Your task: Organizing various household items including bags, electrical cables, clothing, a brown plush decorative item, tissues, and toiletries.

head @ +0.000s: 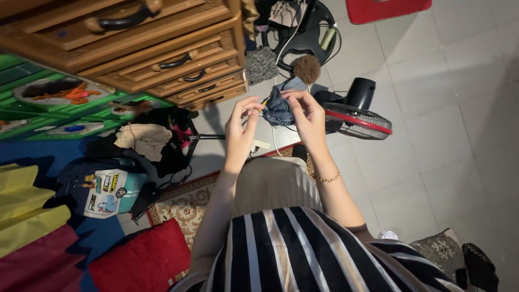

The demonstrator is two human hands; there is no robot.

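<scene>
Hands up front: our left hand [241, 125] and right hand [306, 115] both pinch a small crumpled blue denim fabric piece [278, 108], above the floor fan [358, 120].

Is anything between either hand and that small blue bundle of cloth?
Nothing visible. The right hand already pinches the blue cloth bundle, and the left hand is right beside it, fingers on a thin strand leading into it. The fan lies on the floor beyond.

Pale tiled floor [465, 86], a wooden chest of drawers [162, 48], a patterned rug [186, 203] and a floor fan [357, 120].
</scene>
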